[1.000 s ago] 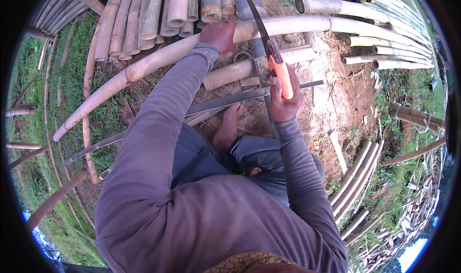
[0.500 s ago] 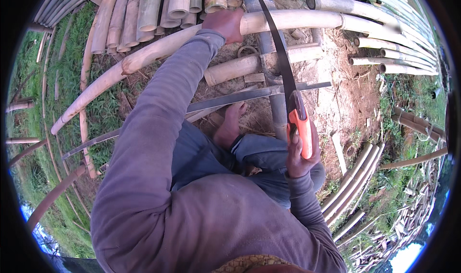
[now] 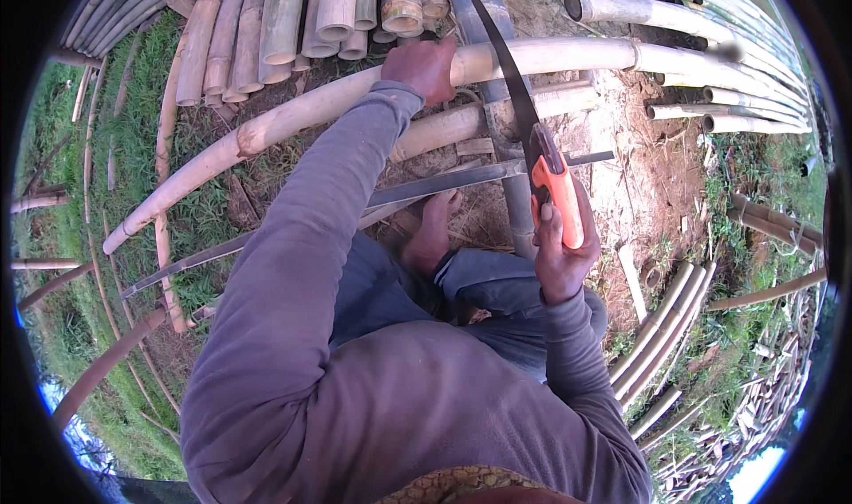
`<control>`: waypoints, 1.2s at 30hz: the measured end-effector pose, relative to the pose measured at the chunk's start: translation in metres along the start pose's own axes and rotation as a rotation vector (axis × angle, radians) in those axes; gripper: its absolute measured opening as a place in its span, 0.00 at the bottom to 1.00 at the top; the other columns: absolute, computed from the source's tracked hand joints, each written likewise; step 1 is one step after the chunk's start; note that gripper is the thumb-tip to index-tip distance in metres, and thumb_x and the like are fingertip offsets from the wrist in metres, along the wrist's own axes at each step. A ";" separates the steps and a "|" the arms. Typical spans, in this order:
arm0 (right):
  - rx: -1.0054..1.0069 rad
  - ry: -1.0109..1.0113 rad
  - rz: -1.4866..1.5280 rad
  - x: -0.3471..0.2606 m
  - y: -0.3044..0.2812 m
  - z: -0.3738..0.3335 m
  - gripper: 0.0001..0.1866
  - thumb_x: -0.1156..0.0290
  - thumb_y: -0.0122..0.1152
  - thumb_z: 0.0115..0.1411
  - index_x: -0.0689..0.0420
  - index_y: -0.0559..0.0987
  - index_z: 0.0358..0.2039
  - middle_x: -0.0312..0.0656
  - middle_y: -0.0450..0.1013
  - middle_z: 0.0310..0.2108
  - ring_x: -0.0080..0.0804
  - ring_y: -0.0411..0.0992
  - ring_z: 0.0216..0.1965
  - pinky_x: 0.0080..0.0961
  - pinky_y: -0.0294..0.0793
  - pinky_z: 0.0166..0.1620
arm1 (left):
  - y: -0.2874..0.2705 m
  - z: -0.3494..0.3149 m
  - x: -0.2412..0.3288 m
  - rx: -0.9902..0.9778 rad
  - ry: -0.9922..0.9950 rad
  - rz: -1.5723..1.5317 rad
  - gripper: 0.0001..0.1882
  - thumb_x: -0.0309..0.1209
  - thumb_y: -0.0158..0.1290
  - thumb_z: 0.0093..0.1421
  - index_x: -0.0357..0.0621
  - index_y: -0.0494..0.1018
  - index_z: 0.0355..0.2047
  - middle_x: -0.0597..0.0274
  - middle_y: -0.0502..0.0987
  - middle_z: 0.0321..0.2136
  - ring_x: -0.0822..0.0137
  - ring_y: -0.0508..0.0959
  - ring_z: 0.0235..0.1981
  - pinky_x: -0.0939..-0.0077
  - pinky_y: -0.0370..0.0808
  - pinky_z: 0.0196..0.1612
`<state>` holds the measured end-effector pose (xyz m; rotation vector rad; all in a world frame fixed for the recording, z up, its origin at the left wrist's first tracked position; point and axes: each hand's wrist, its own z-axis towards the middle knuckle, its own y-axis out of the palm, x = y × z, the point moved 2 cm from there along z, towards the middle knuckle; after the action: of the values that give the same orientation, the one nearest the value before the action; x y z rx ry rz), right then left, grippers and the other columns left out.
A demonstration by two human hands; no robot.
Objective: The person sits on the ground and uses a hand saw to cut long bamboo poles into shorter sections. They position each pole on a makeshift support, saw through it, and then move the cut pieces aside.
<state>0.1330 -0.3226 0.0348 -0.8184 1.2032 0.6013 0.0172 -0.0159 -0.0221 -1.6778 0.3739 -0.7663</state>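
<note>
My left hand (image 3: 421,71) is closed around a long pale bamboo pole (image 3: 297,112) that runs crosswise in front of me, its left end reaching low over the grass. In my right hand (image 3: 568,257) is a handsaw (image 3: 557,198) with an orange handle and a dark curved blade. The blade slants up across the pole, a little to the right of my left hand; whether its teeth touch the pole I cannot tell. Beneath the pole lie a thicker bamboo piece (image 3: 444,129) and a grey upright-running bamboo support (image 3: 517,204).
A dark straight bar (image 3: 444,179) crosses before my legs, near my bare foot (image 3: 435,224). Cut bamboo lengths (image 3: 282,20) are stacked at the far left, and more poles (image 3: 621,9) lie at the far right. Several split lengths (image 3: 658,331) rest on the ground at right.
The saw and my right hand have shifted forward, away from me. The bamboo pole and my left hand have moved slightly nearer and to the right in the picture.
</note>
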 end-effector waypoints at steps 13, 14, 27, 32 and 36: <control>0.055 -0.020 -0.062 -0.002 -0.015 -0.033 0.25 0.73 0.62 0.74 0.72 0.74 0.67 0.52 0.82 0.53 0.31 0.81 0.53 0.27 0.81 0.56 | 0.005 0.010 -0.010 -0.089 -0.030 0.016 0.34 0.43 0.73 0.49 0.48 0.76 0.56 0.52 0.87 0.44 0.48 0.88 0.45 0.48 0.83 0.49; 0.058 -0.020 -0.051 -0.004 -0.017 -0.042 0.25 0.73 0.62 0.74 0.72 0.73 0.67 0.53 0.82 0.55 0.33 0.81 0.55 0.28 0.81 0.58 | 0.008 0.008 -0.008 -0.133 -0.046 0.009 0.35 0.43 0.74 0.49 0.48 0.76 0.56 0.52 0.87 0.44 0.48 0.88 0.46 0.48 0.83 0.49; 0.037 -0.150 -0.016 0.024 0.001 -0.009 0.26 0.72 0.63 0.73 0.70 0.73 0.68 0.54 0.80 0.61 0.40 0.80 0.61 0.34 0.78 0.63 | -0.002 0.018 -0.008 -0.142 -0.049 0.035 0.36 0.46 0.74 0.47 0.51 0.77 0.57 0.54 0.86 0.46 0.50 0.87 0.48 0.51 0.83 0.53; 0.045 -0.026 -0.029 0.032 0.021 0.025 0.25 0.74 0.63 0.73 0.69 0.75 0.67 0.55 0.82 0.58 0.36 0.81 0.58 0.33 0.80 0.60 | 0.008 0.018 -0.006 -0.128 -0.068 0.048 0.37 0.46 0.74 0.46 0.50 0.79 0.56 0.54 0.88 0.42 0.49 0.88 0.45 0.53 0.84 0.51; 0.071 0.003 0.200 0.028 0.041 0.074 0.23 0.75 0.64 0.72 0.67 0.77 0.66 0.53 0.83 0.54 0.32 0.82 0.53 0.28 0.81 0.55 | -0.014 0.039 -0.015 -0.243 -0.035 -0.059 0.38 0.46 0.74 0.46 0.48 0.78 0.58 0.51 0.87 0.48 0.48 0.87 0.48 0.55 0.83 0.53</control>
<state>0.1507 -0.2393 0.0092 -0.6443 1.3113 0.7158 0.0301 0.0257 -0.0168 -1.9350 0.4079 -0.7574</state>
